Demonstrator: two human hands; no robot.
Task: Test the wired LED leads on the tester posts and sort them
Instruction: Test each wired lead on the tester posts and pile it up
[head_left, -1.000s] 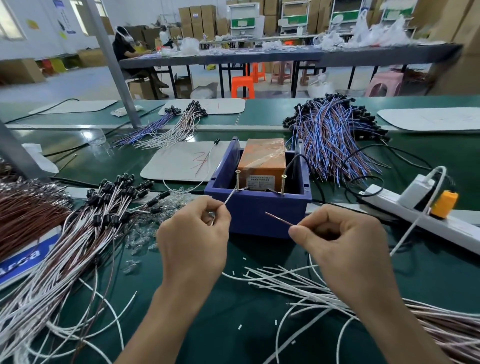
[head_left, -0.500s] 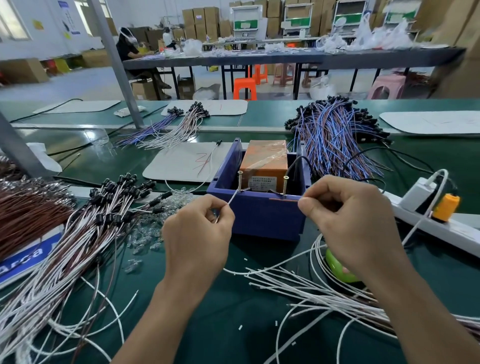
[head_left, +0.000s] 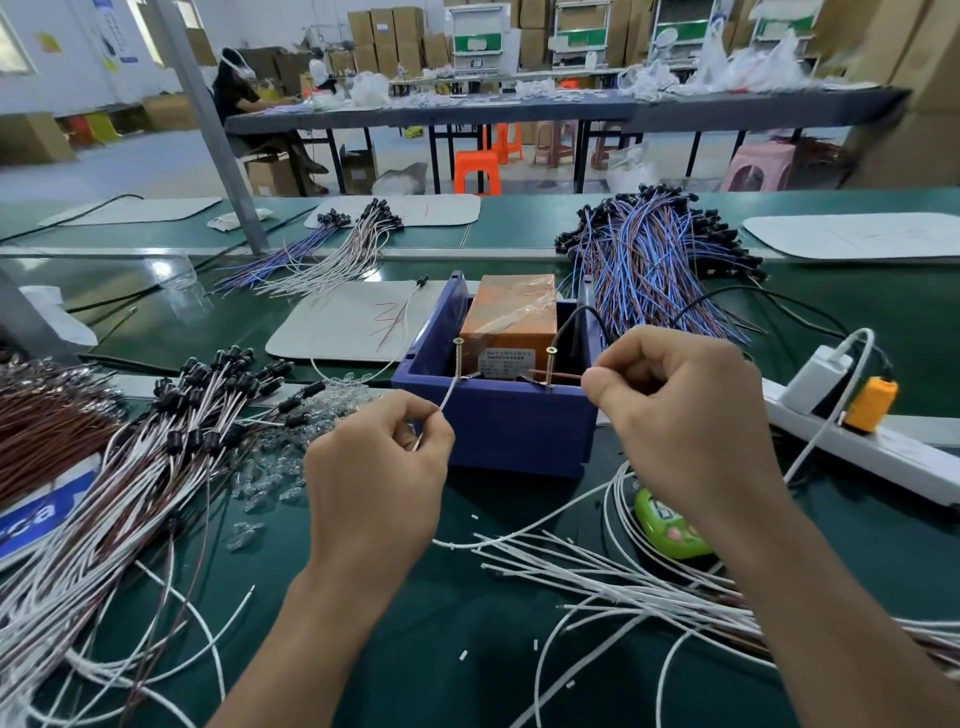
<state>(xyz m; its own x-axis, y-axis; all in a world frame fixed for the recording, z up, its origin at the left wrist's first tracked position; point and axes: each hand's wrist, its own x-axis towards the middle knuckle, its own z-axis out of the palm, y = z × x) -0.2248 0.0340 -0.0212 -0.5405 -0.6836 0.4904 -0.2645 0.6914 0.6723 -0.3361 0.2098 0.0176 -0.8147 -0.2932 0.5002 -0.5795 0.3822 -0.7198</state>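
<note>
A blue tester box with an orange unit inside stands in front of me, with two brass screw posts on its near rim. My left hand pinches a white lead whose tip touches the left post. My right hand pinches a brown lead laid against the right post. The LED on this pair of leads is hidden by my hands.
A heap of white and brown leads with black caps lies at the left, loose white wires at the lower right. A green toy-like gadget, a white power strip, blue-brown lead bundles and a white mat surround the box.
My right hand has risen and carried the brown lead leftward onto the right post. My left hand has kept the white lead at the left post.
</note>
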